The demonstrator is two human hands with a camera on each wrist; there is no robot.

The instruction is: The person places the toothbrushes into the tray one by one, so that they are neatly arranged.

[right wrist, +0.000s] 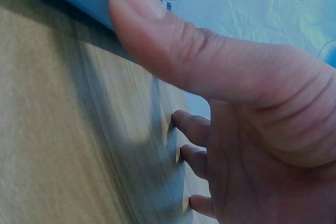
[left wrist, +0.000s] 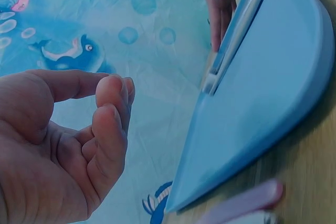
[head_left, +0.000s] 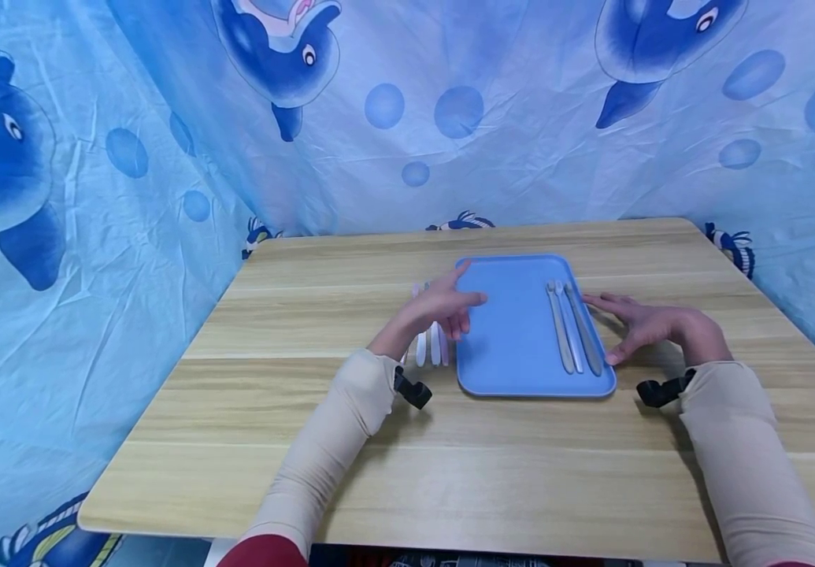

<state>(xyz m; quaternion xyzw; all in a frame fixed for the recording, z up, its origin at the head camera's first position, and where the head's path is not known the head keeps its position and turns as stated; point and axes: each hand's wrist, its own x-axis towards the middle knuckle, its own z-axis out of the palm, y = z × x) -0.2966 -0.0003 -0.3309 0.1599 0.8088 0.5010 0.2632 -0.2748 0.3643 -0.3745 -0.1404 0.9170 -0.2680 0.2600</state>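
Observation:
A blue rectangular tray (head_left: 502,346) lies on the table with three slim pieces of silvery cutlery (head_left: 584,331) side by side along its right part. Over the tray's left edge hovers my left hand (head_left: 442,303), index finger and thumb extended and other fingers loosely bent, holding nothing. In the left wrist view that hand (left wrist: 68,135) is apart from the tray (left wrist: 268,77). My right hand (head_left: 651,324) is at the tray's right edge, its thumb (right wrist: 152,24) against the rim and its fingers spread. Several pieces of cutlery (head_left: 435,346) with pale and purple handles lie left of the tray, partly hidden by my left hand.
The wood-grain table (head_left: 294,331) extends around the tray on all sides. Behind it and to its left hangs a blue curtain (head_left: 393,173) printed with dolphins and bubbles. A black wrist mount (head_left: 413,390) sits below my left hand, another (head_left: 662,391) below my right.

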